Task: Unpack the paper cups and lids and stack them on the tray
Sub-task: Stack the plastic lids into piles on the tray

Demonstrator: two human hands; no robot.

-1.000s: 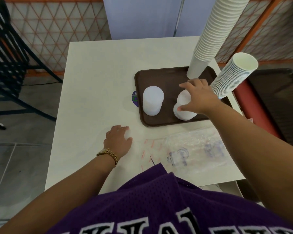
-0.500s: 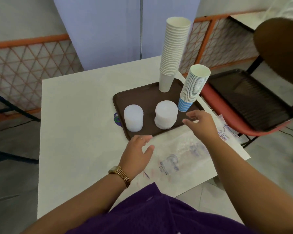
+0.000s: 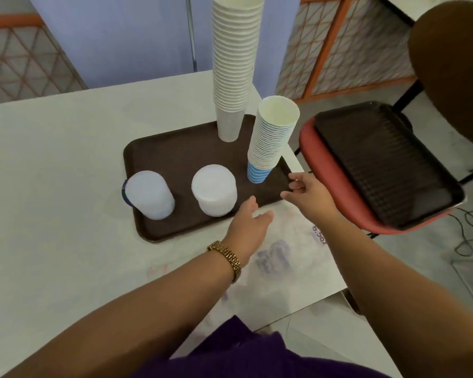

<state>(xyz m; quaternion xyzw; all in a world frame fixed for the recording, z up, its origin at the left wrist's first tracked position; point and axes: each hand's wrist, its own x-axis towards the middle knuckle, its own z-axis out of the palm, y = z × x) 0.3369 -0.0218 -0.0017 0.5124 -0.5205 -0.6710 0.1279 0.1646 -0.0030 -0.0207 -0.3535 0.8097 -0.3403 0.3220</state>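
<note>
Paper cups stand in two stacks on the brown tray (image 3: 180, 148), seen from the head camera. The tall white stack (image 3: 234, 66) stands at the tray's far edge and runs out of the top of the frame; the shorter stack (image 3: 272, 140), with a blue striped cup at its foot, leans slightly and stands near the tray's right rim. Two stacks of white lids stand along the near side: the left lid stack (image 3: 149, 195) by the tray's left rim and the right lid stack (image 3: 214, 193) beside it, a bare strip of tray between them.

Both hands hold nothing. The left hand (image 3: 246, 222) hovers with loose, straight fingers over the tray's near right edge, and the right hand (image 3: 309, 193) spreads open at the tray's right corner. Clear plastic packaging (image 3: 279, 257) lies flat on the white table (image 3: 60, 159), reaching its right edge. Beyond that edge stands a red chair (image 3: 336, 184) carrying a black tray (image 3: 385, 162).
</note>
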